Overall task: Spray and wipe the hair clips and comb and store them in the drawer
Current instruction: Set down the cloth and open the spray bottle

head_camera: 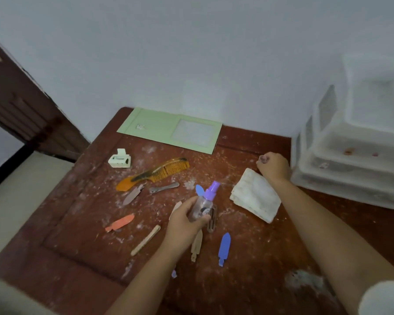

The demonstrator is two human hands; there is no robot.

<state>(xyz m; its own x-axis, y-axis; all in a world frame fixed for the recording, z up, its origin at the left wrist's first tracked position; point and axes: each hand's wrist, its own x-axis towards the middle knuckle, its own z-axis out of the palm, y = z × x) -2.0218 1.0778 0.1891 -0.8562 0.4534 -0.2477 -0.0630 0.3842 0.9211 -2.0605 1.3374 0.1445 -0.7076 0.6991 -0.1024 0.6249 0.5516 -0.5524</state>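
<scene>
Centrally, the spray bottle (204, 204) was gripped by the left hand (185, 223) above scattered hair clips (224, 248); the right hand (273, 165) was fisted on nothing beside the folded cloth (256, 195). The comb (154, 173) was laid farther back, well inside the table (255, 264) edges. The drawer unit (355, 155) was crowded against the right edge.

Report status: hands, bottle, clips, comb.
Left hand grips spray bottle above the clips. Right hand fisted, empty, beside folded cloth. Comb and clips on table, unstored. Nothing blocking.
</scene>
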